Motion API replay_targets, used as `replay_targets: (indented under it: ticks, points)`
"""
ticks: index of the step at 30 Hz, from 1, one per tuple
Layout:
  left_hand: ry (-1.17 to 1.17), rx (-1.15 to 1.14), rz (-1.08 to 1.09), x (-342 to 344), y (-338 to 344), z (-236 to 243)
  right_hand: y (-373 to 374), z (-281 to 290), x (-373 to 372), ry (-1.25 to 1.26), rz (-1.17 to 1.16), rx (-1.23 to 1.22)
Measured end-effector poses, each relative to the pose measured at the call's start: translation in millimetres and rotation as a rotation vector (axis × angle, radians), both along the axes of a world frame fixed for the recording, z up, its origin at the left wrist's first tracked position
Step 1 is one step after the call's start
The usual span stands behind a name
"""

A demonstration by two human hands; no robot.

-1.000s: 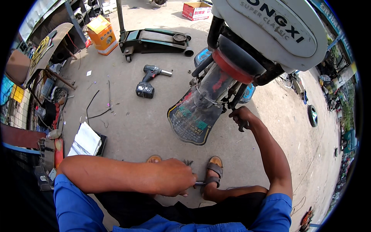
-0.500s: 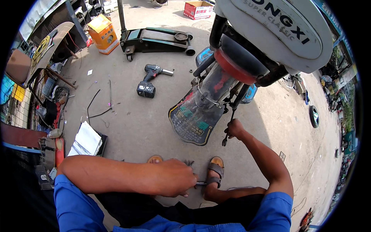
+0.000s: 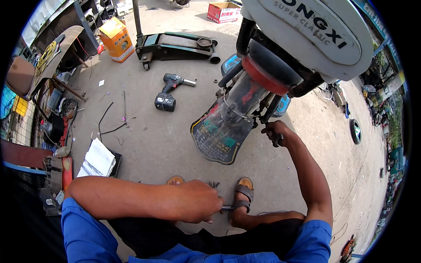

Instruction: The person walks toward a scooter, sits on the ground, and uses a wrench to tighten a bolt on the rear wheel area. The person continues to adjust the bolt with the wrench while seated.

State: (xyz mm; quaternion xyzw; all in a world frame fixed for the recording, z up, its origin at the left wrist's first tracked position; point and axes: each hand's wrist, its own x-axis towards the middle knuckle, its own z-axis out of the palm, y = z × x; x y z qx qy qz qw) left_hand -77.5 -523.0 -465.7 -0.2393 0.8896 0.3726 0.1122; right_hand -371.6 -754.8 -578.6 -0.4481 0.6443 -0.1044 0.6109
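My right hand [image 3: 278,131], fingers closed round a dark wrench [image 3: 277,140], is up at the dark tube [image 3: 272,107] low on the scooter's rear, below the white top box [image 3: 307,30] and red tail light [image 3: 258,74]. The wrench's far end is hard to make out among the parts. A dirty rear mudguard [image 3: 215,136] hangs left of that hand. My left hand [image 3: 199,201] is closed on a metal tool [image 3: 227,207], largely hidden by the hand, in front of my knees between my sandalled feet.
A cordless impact wrench [image 3: 169,94] lies on the concrete, with a floor jack [image 3: 175,48] and orange carton [image 3: 116,41] behind it. White papers [image 3: 96,158] lie at left, near a cluttered bench [image 3: 50,57]. A loose tyre [image 3: 355,131] is at right.
My right hand moved down with the wrench half a second ago and is now back up near the tube, the wrench angled differently. My left hand has stayed put.
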Motion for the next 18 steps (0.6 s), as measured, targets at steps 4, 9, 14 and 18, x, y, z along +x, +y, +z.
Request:
replay_targets:
  ticks: [4,9,14,18]
  points:
    - [0.019,-0.01,-0.002,0.4,-0.1,-3.3,0.4,2.4,-0.9,0.048,0.066,-0.016]
    - [0.001,0.007,-0.007,-0.7,-2.3,-0.4,-0.1,-8.8,-4.8,0.12,0.203,-0.103]
    - [0.002,0.018,-0.006,0.4,-2.0,-3.1,-10.4,-5.7,-13.7,0.033,0.062,0.045]
    - [0.001,0.034,0.001,2.3,-3.0,-0.7,3.3,-10.0,-1.1,0.1,0.154,-0.087]
